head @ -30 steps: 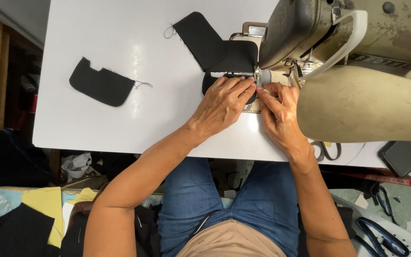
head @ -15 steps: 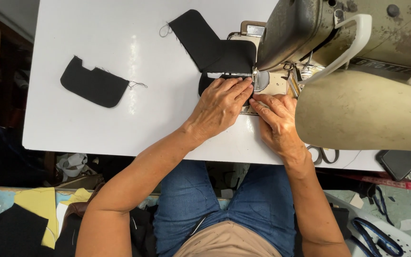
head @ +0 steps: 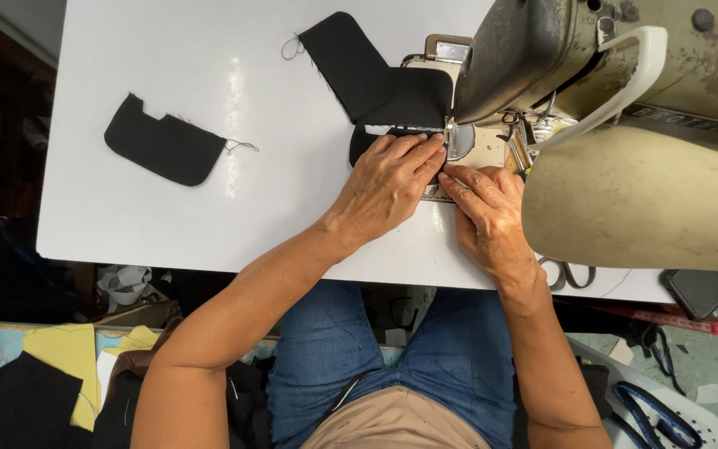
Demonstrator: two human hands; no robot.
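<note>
A black fabric piece point(head: 376, 79) lies folded on the white table point(head: 168, 208), running under the head of a worn beige sewing machine point(head: 625, 125). My left hand point(head: 388, 187) lies flat on the fabric just left of the needle area, fingers together and pressing down. Beside it, my right hand point(head: 488, 216) rests on the metal needle plate point(head: 479, 150), its fingertips touching the fabric edge close to the presser foot. The needle itself is hidden under the machine head.
A second black cut piece point(head: 164, 150) with trailing threads lies apart at the table's left. Scissors point(head: 571, 273) sit at the near table edge under the machine arm. A dark flat object point(head: 700, 291) is at the right. Fabric scraps lie on the floor.
The view has shifted a little. Both hands stay pressed on the black fabric at the needle, with the fingertips edged slightly closer to the presser foot.
</note>
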